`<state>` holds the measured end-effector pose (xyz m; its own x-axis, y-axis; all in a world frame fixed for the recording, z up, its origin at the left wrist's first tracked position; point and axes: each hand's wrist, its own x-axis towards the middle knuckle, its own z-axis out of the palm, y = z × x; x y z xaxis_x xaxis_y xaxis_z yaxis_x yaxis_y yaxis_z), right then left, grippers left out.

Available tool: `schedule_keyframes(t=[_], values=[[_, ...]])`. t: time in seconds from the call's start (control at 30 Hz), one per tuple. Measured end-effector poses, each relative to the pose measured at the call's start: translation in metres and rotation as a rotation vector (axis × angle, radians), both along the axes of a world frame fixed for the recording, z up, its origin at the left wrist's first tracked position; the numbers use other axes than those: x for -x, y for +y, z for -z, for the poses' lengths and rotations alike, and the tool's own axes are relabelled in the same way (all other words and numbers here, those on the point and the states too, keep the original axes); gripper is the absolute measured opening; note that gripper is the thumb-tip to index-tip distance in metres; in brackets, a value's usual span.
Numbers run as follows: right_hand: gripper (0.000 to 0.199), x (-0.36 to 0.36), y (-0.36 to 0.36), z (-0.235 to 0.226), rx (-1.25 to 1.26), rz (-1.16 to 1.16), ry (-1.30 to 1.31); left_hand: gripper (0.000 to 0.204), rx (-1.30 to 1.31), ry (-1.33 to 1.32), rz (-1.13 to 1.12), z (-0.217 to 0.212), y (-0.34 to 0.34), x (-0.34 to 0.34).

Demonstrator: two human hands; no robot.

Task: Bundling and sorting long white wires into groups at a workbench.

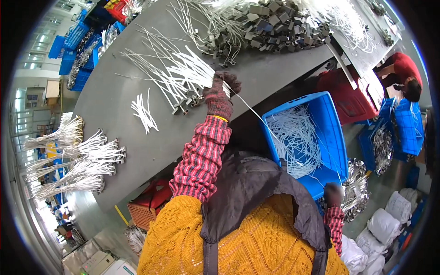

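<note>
Left hand (221,94), in a dark knit glove, is reaching up over the grey table (114,105) and closing its fingers on a single white cable tie (250,110). That tie is running taut from the fist down toward the blue bin (332,133) just off the table's near edge. Right hand (333,193), also gloved, is hanging low beside the bin's near corner; it is looking loosely curled, but the view there is too dark to tell whether it is gripping anything.

A loose fan of white ties (174,68) with small grey metal pieces is lying on the table right beside the left hand. More ties (144,112) are sitting in a little heap further left on the table. Tied bundles (75,160) are resting along the table's left end. A pile of grey metal clips (270,25) is covering the table's far side. The bin is holding a tangle of white ties.
</note>
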<state>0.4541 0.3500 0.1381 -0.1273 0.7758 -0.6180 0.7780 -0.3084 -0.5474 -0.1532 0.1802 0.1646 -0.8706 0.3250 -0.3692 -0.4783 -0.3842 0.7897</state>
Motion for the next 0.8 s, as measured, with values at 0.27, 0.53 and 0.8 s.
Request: schedule_keyframes(t=[0.27,0.53,0.8], values=[[0.049,0.327,-0.056,-0.016,0.109,-0.484,0.625,0.017,-0.038,0.018,0.145,0.003,-0.028,-0.034],[0.057,0.515,-0.139,-0.058,0.123,-0.579,0.772,0.024,0.032,0.096,0.058,0.012,-0.07,0.01],[0.056,0.541,-0.15,-0.061,0.228,-0.583,0.654,0.026,-0.056,0.014,-0.019,-0.003,-0.101,0.052]])
